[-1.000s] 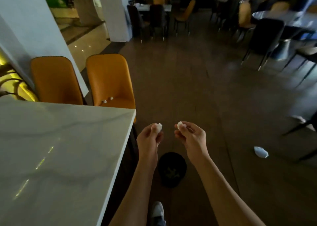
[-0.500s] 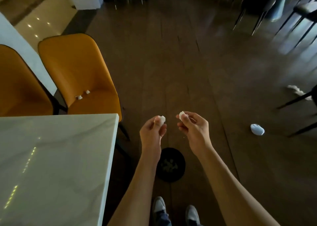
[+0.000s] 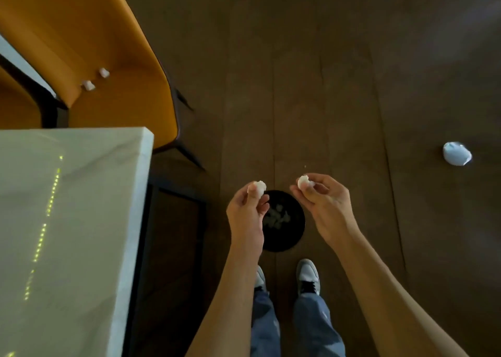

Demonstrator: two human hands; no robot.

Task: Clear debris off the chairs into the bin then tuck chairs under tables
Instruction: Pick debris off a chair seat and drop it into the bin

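My left hand (image 3: 248,210) pinches a small white paper scrap (image 3: 260,187) between thumb and fingers. My right hand (image 3: 324,202) pinches another white paper scrap (image 3: 303,181). Both hands hover just above a round black bin (image 3: 287,237) on the floor, which holds several pale scraps. An orange chair (image 3: 113,66) stands at the upper left, pulled out from the white marble table (image 3: 67,221). Two small white scraps (image 3: 95,80) lie on its seat near the backrest.
A second orange chair (image 3: 16,101) shows at the far left edge. A crumpled white wad (image 3: 457,153) lies on the dark wood floor at the right. My feet in grey shoes (image 3: 307,276) stand right behind the bin. The table's dark base (image 3: 173,248) is beside my left arm.
My view has tilted downward, so the far room has left the frame. Both hands, still holding the scraps, now sit directly over the bin, and my feet have come into view.
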